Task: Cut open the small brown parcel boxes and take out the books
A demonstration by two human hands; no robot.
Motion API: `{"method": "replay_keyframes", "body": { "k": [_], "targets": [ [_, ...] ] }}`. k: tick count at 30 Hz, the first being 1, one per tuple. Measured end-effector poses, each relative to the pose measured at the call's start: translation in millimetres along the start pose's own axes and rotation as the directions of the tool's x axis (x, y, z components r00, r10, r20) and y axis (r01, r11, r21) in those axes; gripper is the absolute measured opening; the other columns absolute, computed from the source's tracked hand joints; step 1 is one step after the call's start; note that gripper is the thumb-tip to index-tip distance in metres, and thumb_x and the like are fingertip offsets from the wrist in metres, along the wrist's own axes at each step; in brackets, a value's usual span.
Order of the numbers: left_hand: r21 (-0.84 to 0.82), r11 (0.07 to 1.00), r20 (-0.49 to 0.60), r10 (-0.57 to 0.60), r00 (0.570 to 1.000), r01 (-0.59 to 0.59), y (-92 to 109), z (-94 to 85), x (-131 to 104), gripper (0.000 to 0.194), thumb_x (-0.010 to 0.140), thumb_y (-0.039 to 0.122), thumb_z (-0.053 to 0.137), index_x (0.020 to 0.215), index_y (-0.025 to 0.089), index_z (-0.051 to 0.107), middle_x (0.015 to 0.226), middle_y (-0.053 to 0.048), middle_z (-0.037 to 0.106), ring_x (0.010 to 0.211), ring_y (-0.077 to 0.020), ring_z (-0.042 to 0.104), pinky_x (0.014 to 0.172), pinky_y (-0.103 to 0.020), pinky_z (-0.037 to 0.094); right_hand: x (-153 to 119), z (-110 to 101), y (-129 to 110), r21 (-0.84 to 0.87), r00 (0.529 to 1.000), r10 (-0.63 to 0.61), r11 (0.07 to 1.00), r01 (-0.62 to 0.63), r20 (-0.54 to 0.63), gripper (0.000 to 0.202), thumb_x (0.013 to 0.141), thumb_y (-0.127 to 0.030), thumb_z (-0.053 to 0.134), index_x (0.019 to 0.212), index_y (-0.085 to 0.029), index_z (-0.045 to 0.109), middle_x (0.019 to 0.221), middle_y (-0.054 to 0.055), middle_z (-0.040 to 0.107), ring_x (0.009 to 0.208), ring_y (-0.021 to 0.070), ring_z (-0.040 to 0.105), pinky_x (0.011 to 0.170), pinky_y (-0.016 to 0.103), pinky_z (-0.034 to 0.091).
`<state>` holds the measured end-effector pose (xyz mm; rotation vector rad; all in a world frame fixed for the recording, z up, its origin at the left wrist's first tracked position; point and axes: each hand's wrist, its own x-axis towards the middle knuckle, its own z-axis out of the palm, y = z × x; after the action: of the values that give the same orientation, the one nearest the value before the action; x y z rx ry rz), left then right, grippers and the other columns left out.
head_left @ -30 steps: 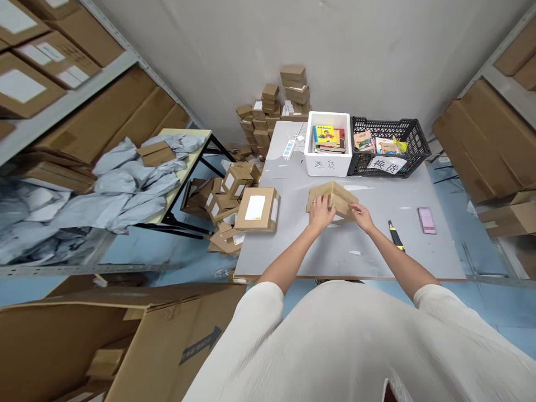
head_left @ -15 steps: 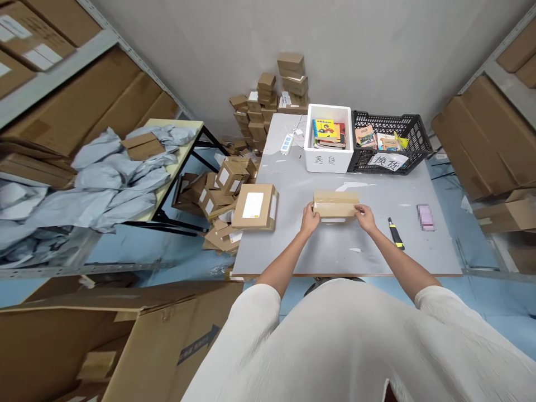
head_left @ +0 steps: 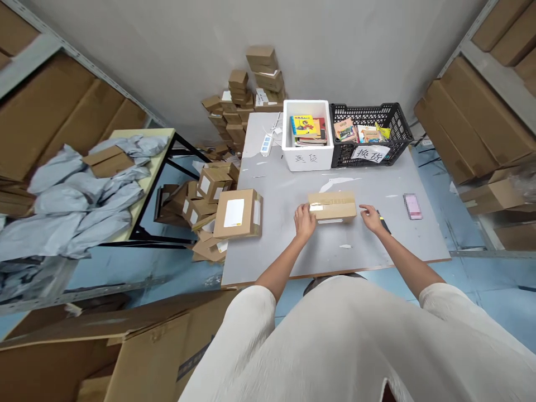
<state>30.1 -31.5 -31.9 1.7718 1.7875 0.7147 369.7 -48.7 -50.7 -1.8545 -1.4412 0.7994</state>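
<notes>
The taped carton (head_left: 334, 210) lies on the counter (head_left: 247, 259), right of frame centre. A labelled box (head_left: 233, 213) sits to its left; a white tub (head_left: 310, 161) and a black crate (head_left: 343, 155) stand behind it, higher in the frame. The right hand (head_left: 371, 219) partly covers a cutter (head_left: 384, 224). Its grip is released, fingertips just beside the carton's right end. The left hand (head_left: 305, 223) contacts the left end, fingers bent; whether its grip is clenched cannot be told.

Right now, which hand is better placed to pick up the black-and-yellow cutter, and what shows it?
Probably the right hand: it partly hides the cutter and appears just clear of the taped box. The left hand is at the box's left end, farther away.
</notes>
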Motion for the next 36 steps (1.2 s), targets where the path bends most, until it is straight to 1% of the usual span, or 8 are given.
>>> {"method": "replay_keyframes", "body": {
  "k": [3, 7, 10, 15, 19, 27, 33, 36],
  "targets": [
    [0.077, 0.994, 0.044, 0.079, 0.996, -0.082, 18.2, 1.3, -1.9, 0.038, 0.103, 0.024, 0.052, 0.139, 0.028, 0.066, 0.148, -0.015, 0.061, 0.139, -0.0354, 0.054, 0.116, -0.052, 0.044, -2.9, -19.6, 25.9, -0.029, 0.996, 0.088, 0.996, -0.088, -0.006, 0.044, 0.088, -0.030, 0.056, 0.125, -0.020, 0.078, 0.136, 0.015, 0.073, 0.107, 0.0263, 0.072, 0.114, 0.048, 0.054],
    [0.110, 0.992, 0.098, 0.052, 0.994, -0.062, 36.7, 11.2, -3.1, 0.032, 0.105, 0.026, 0.051, 0.132, 0.029, 0.068, 0.144, -0.013, 0.064, 0.135, -0.0338, 0.055, 0.113, -0.050, 0.044, -6.5, -43.2, 65.0, -0.101, 0.965, 0.260, 0.960, -0.262, -0.029, 0.044, 0.083, -0.027, 0.061, 0.122, -0.017, 0.079, 0.131, 0.016, 0.074, 0.101, 0.0257, 0.074, 0.111, 0.044, 0.055],
    [0.162, 0.986, 0.081, 0.032, 0.996, -0.045, 41.5, 17.0, -4.5, 0.031, 0.104, 0.025, 0.052, 0.130, 0.029, 0.068, 0.148, -0.013, 0.062, 0.139, -0.0342, 0.053, 0.115, -0.050, 0.042, -9.8, -55.7, 91.3, -0.195, 0.935, 0.351, 0.915, -0.353, -0.044, 0.043, 0.080, -0.027, 0.066, 0.121, -0.017, 0.079, 0.127, 0.016, 0.075, 0.106, 0.0276, 0.074, 0.105, 0.040, 0.056],
    [0.189, 0.981, 0.076, 0.029, 0.997, -0.043, 42.5, 19.4, -9.0, 0.034, 0.105, 0.026, 0.050, 0.135, 0.029, 0.067, 0.152, -0.014, 0.060, 0.144, -0.0351, 0.050, 0.120, -0.052, 0.039, -13.1, -64.4, 119.1, -0.363, 0.905, 0.424, 0.839, -0.405, -0.030, 0.038, 0.078, -0.034, 0.073, 0.114, -0.021, 0.077, 0.125, 0.015, 0.076, 0.114, 0.0317, 0.072, 0.094, 0.038, 0.056],
    [0.163, 0.986, 0.056, 0.009, 0.998, -0.018, 44.5, 20.8, -12.4, 0.039, 0.105, 0.027, 0.049, 0.138, 0.031, 0.067, 0.154, -0.014, 0.059, 0.148, -0.0368, 0.048, 0.125, -0.056, 0.035, -12.7, -60.9, 124.8, -0.424, 0.889, 0.458, 0.805, -0.415, 0.001, 0.037, 0.078, -0.035, 0.076, 0.113, -0.022, 0.074, 0.126, 0.017, 0.073, 0.114, 0.0344, 0.071, 0.091, 0.042, 0.055],
    [0.201, 0.979, 0.038, -0.031, 0.999, 0.023, 48.6, 24.3, -15.0, 0.041, 0.104, 0.027, 0.047, 0.140, 0.029, 0.068, 0.154, -0.015, 0.059, 0.148, -0.0358, 0.047, 0.129, -0.056, 0.031, -19.0, -55.0, 124.5, -0.486, 0.924, 0.373, 0.825, -0.289, 0.084, 0.040, 0.086, -0.032, 0.075, 0.122, -0.021, 0.063, 0.127, 0.020, 0.068, 0.119, 0.0367, 0.066, 0.099, 0.050, 0.055],
    [0.195, 0.981, 0.036, -0.020, 0.999, 0.013, 51.6, 25.6, -17.2, 0.043, 0.105, 0.025, 0.044, 0.142, 0.027, 0.066, 0.155, -0.016, 0.059, 0.148, -0.0363, 0.047, 0.129, -0.058, 0.031, -15.1, -60.8, 109.4, -0.369, 0.896, 0.440, 0.844, -0.390, 0.060, 0.047, 0.084, -0.028, 0.073, 0.129, -0.020, 0.065, 0.130, 0.020, 0.071, 0.114, 0.0357, 0.070, 0.096, 0.046, 0.056],
    [0.186, 0.983, 0.032, -0.008, 0.999, 0.002, 53.1, 24.7, -17.1, 0.043, 0.105, 0.024, 0.043, 0.141, 0.027, 0.067, 0.154, -0.016, 0.060, 0.147, -0.0364, 0.048, 0.129, -0.057, 0.031, -5.6, -64.8, 91.7, -0.257, 0.920, 0.390, 0.892, -0.371, 0.026, 0.046, 0.087, -0.032, 0.067, 0.131, -0.020, 0.068, 0.127, 0.017, 0.075, 0.112, 0.0339, 0.071, 0.096, 0.043, 0.056]
  ]
}}
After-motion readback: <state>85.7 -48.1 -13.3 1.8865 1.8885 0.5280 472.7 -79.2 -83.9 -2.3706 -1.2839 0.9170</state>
